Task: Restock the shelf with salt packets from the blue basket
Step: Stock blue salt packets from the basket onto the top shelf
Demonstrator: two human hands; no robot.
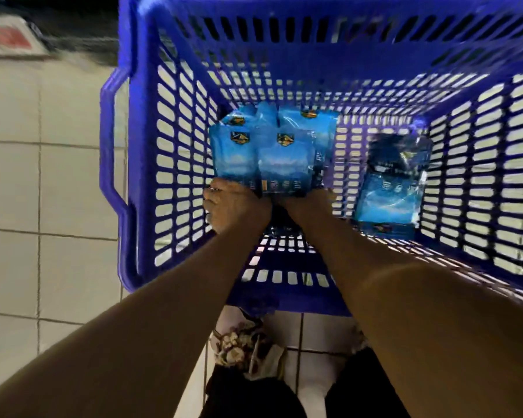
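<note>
A large blue slotted basket (139, 164) stands on the tiled floor below me. Inside, several light-blue salt packets (281, 155) are bunched upright at its left side. My left hand (233, 206) grips the bunch at its lower left edge. My right hand (302, 203) holds the bunch from below at its lower right; its fingers are hidden under the packets. Another salt packet (390, 191) lies flat on the basket floor to the right, apart from both hands. No shelf is clearly in view.
Pale floor tiles (43, 176) spread to the left of the basket. A red and white sign or box (9, 40) lies blurred at the top left. My dark trousers and patterned shoe (239, 348) are just behind the basket's near wall.
</note>
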